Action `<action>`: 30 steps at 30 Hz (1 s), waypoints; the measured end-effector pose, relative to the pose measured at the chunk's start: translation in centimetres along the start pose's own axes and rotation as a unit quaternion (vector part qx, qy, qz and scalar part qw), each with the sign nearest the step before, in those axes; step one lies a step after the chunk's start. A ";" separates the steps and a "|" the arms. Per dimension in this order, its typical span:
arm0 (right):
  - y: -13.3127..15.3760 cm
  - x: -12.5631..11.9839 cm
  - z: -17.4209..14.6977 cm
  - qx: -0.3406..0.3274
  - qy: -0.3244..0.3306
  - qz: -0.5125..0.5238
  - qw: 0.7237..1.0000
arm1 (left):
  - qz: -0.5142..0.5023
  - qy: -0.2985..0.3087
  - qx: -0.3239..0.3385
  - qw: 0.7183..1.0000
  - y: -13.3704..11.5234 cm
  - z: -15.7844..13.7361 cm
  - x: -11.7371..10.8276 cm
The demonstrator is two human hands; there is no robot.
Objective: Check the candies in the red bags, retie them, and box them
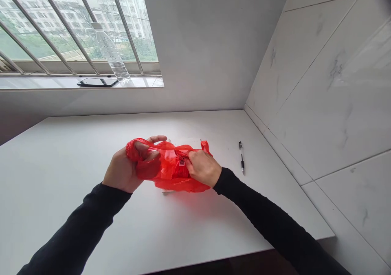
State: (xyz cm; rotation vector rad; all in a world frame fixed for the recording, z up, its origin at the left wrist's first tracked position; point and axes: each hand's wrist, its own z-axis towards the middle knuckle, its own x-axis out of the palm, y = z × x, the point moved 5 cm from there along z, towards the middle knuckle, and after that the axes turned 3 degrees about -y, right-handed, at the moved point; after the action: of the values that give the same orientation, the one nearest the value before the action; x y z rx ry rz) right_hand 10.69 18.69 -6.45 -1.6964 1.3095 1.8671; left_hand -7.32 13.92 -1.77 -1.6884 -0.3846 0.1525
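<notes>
A thin red plastic bag [171, 185] is held just above the white table, its mouth spread. My left hand [130, 165] holds the bag's left side; the handle is looped around it, the thumb shows through the red film and a fingertip sticks out past the far rim. My right hand [204, 167] reaches into the bag's mouth from the right. Its fingers are closed on a red packet [181, 170] with a white barcode label. What else the bag holds is hidden. Partly under the bag lies something flat and white [192, 141], perhaps paper.
A black-and-clear pen [242, 159] lies on the white table [76, 165], right of the bag. On the windowsill stand a clear water bottle [111, 55] and, lying flat, a dark phone [97, 82]. A marbled tile wall [330, 116] borders the table's right side.
</notes>
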 end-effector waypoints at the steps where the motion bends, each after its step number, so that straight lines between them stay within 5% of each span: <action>1: 0.0 0.0 0.0 -0.001 0.001 -0.001 1.000 | -0.020 -0.011 -0.020 1.000 0.2 0.1 -0.1; 5: 0.1 0.1 -0.2 -0.009 0.007 -0.018 1.000 | -0.095 -0.047 -0.075 0.992 0.9 0.3 -0.2; 11: 0.7 1.1 -0.8 -0.107 0.084 -0.021 0.990 | -0.106 -0.007 -0.107 0.989 1.1 0.0 0.7; 17: 0.0 0.6 -0.8 -0.086 0.071 -0.036 0.993 | -0.126 -0.075 -0.066 0.987 0.9 0.2 -0.3; 23: -0.3 -0.3 -0.8 -0.032 0.023 -0.058 0.998 | -0.119 -0.026 -0.071 0.990 1.3 0.5 -0.4; 30: 1.1 1.6 -1.2 -0.113 0.070 -0.046 0.990 | -0.093 -0.015 -0.053 0.994 1.4 0.5 -0.7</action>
State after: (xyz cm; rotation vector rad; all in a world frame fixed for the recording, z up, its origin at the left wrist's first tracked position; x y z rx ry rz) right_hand 10.20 16.66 -7.26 -1.9988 1.0788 1.9350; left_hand -7.88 14.04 -3.30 -1.7457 -0.5789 0.0213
